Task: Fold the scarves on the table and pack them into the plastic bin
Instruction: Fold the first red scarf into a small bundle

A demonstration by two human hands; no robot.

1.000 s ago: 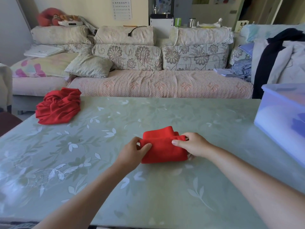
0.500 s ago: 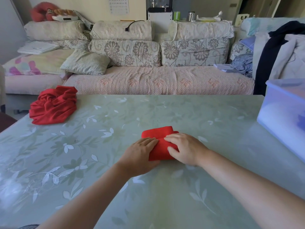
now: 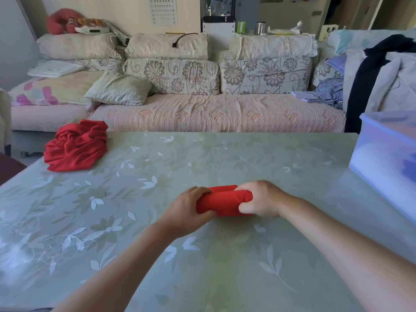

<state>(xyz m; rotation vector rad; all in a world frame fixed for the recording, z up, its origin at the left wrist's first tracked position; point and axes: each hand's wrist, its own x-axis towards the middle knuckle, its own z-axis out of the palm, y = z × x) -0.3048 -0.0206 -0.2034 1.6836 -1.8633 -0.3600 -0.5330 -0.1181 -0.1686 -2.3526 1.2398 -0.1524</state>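
A small folded red scarf [image 3: 222, 202] lies at the middle of the table, squeezed into a thick bundle. My left hand [image 3: 188, 211] grips its left end, fingers over the top and thumb underneath. My right hand [image 3: 261, 199] grips its right end the same way. A second red scarf [image 3: 76, 146] sits crumpled at the table's far left corner. The translucent plastic bin [image 3: 387, 158] stands at the right edge of the table, partly cut off by the frame.
The green table [image 3: 202, 255] has a glossy leaf-patterned cover. Behind its far edge stands a sofa [image 3: 216, 113] with cushions. Clothes [image 3: 382, 75] hang over a seat at the far right, behind the bin.
Both hands went from pressing flat on the folded scarf to curling round its two ends. The scarf now looks bunched and thicker between them.
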